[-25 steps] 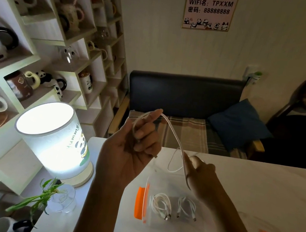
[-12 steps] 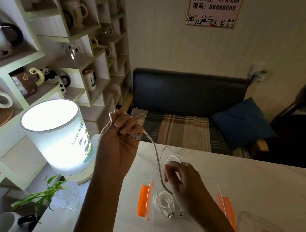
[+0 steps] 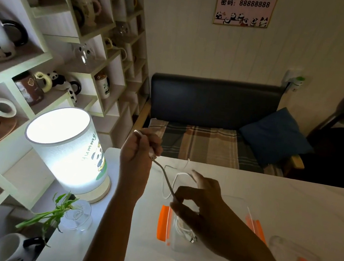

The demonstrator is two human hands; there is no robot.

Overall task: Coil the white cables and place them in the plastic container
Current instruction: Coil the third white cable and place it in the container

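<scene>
Above the white table, the left hand grips one end of the white cable, fingers curled. Since the earlier frame the right hand has lowered over the clear plastic container, pinching the cable between thumb and finger, index extended. Coiled cables lie inside.

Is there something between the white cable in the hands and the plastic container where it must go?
Nothing visible blocks it. The white cable hangs between the left hand and right hand, above the open plastic container, whose lid lies aside. Only a coiled cable already lies inside.
</scene>
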